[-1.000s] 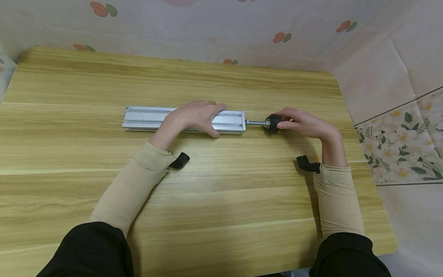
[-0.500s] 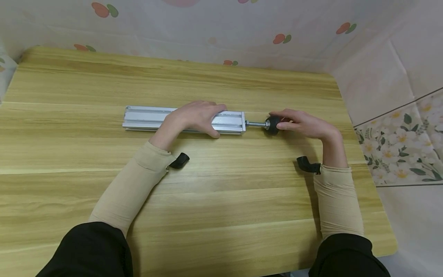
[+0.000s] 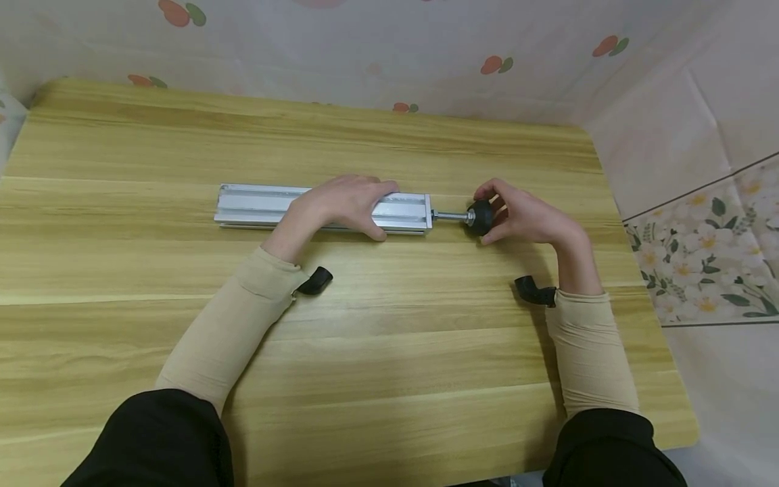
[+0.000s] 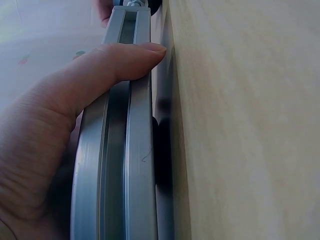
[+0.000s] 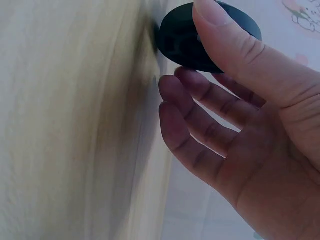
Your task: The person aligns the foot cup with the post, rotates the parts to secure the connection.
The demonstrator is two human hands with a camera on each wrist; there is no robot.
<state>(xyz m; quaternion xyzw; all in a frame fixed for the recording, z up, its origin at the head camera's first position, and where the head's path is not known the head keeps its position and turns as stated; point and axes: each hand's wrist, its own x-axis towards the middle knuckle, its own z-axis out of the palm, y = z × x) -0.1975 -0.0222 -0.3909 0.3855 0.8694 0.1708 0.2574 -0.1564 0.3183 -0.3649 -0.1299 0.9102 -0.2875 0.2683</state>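
**Left hand [image 3: 347, 205] grips an aluminium profile [image 3: 262, 203]; right hand [image 3: 528, 215] curls round the black foot [image 3: 482, 218] at its end**

In the head view, the left hand covers the profile's middle, hiding part of its grooved top; the fingertips on the far side are hard to make out. The profile lies lengthwise on the wooden table [image 3: 395, 379], directly under the palm. From its end on the person's right runs a threaded rod [image 3: 452, 217], joined to the foot. The right hand's thumb and fingers bend about the foot, which sits at their tips, ahead of the palm; some fingers are partly hidden behind others.

In the left wrist view, the thumb presses across the slotted side of the profile, while the other fingers are out of sight. The profile's near end runs off the bottom edge. The foot and the right hand show only as fragments at the top, and the dark strip between profile and table is too shadowed to read.

In the right wrist view, the thumb covers part of the foot and is cut off at the top edge. The index finger is largely concealed, the rod is hidden, and the lower fingers curl beneath the foot, clear of it.
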